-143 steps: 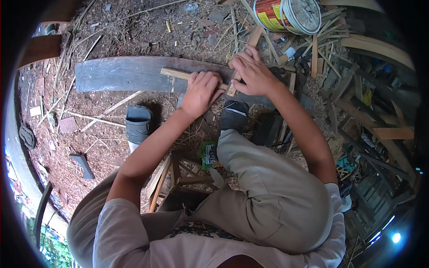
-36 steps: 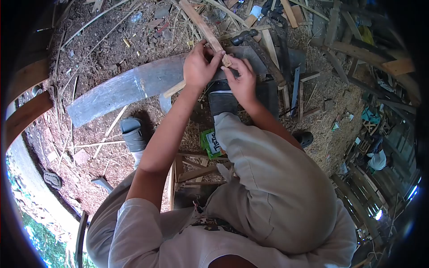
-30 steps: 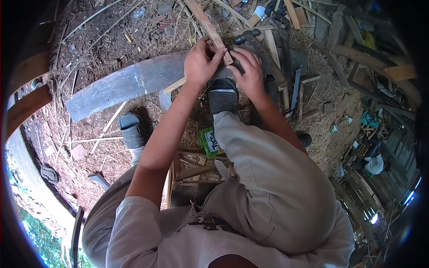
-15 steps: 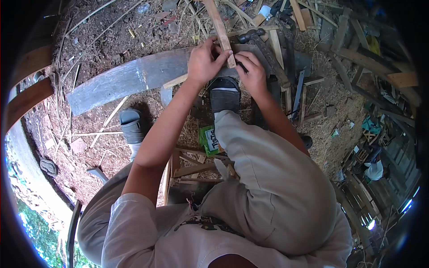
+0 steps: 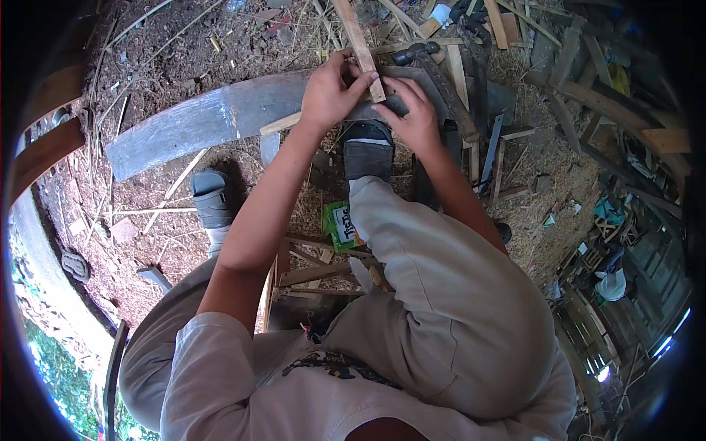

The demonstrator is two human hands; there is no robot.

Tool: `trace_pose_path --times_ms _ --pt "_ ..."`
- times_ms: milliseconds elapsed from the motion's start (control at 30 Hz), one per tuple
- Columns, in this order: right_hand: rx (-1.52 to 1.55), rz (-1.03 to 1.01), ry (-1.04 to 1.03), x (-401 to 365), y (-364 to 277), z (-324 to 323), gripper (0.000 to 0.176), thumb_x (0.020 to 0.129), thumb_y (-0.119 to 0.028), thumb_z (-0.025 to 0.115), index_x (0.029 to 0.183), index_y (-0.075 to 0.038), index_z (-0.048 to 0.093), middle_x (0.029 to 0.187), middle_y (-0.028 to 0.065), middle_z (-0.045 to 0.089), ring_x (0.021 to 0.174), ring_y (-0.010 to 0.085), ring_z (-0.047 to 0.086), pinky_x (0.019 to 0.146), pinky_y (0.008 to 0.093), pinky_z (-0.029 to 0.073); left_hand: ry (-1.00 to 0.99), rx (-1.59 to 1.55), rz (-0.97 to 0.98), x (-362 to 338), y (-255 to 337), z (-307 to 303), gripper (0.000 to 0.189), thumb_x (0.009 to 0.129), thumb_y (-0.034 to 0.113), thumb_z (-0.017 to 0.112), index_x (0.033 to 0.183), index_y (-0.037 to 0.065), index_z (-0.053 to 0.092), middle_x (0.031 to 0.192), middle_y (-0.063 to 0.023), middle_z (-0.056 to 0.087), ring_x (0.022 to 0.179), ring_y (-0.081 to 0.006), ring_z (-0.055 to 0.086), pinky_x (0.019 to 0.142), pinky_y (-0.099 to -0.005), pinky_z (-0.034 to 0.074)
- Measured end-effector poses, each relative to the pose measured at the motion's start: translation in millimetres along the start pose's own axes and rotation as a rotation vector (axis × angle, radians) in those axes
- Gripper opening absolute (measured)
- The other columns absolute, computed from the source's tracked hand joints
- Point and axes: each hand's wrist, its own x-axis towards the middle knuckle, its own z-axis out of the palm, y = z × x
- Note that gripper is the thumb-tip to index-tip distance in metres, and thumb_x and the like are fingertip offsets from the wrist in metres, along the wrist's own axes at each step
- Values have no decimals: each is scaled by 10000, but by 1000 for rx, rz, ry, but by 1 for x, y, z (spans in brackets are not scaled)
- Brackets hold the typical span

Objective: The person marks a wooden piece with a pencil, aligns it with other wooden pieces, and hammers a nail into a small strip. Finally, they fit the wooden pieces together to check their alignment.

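Note:
My left hand (image 5: 328, 95) is closed round the near end of a narrow wooden strip (image 5: 358, 40), its thumb pressed on top. The strip points away from me, over a long grey board (image 5: 184, 132) on the ground. Another light wood strip (image 5: 281, 123) lies crosswise on the board, partly hidden by my left hand. My right hand (image 5: 415, 121) is just right of the strip's end, thumb and fingers apart, and I see nothing held in it. A hammer (image 5: 448, 92) lies right of this hand, its head away from me.
Wood offcuts (image 5: 496, 26) and thin sticks litter the ground at the far side. A green packet (image 5: 340, 224) lies by my knee, above a small wooden frame (image 5: 316, 275). My sandalled feet (image 5: 368, 154) stand close to the board. More timber (image 5: 588, 95) is stacked at the right.
My right hand's thumb and fingers have spread apart beside the strip's end. My left hand keeps its hold on the strip. The whole view has shifted slightly.

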Motion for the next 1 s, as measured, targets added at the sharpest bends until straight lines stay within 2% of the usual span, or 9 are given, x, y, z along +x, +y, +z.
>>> trace_pose_path --times_ms 67,133,467,533,1000 --pt "21 -55 -40 1 2 -3 414 847 -162 870 1214 -43 720 1218 105 701 1096 327 702 929 404 574 -6 10 -8 0 0 -1 613 878 354 865 1283 -53 649 831 -109 747 706 -252 712 686 -376 576" --pt "18 -49 -42 1 8 -1 410 843 -162 873 1206 -41 723 1213 102 705 1090 324 704 924 404 575 0 63 41 1 -3 1 615 876 361 863 1286 -49 657 836 -114 742 722 -262 711 695 -379 575" --pt "13 -50 -32 3 10 1 388 827 -165 885 1160 -28 738 1166 91 722 1040 307 720 895 390 580 6 49 2 1 1 1 623 881 380 854 1288 -52 663 838 -108 750 719 -264 717 693 -387 576" --pt "10 -47 -30 2 12 1 389 828 -164 884 1161 -28 738 1169 92 721 1043 310 719 896 393 580 -34 133 -1 1 2 -1 692 917 376 850 1381 -80 614 854 -80 756 756 -152 717 735 -317 572" --pt "4 -40 -9 3 9 5 355 834 -126 860 1153 -35 733 1149 105 708 1049 328 703 904 408 570 -7 132 43 2 -1 0 640 928 342 838 1363 -73 617 858 -77 748 734 -166 697 714 -333 563"
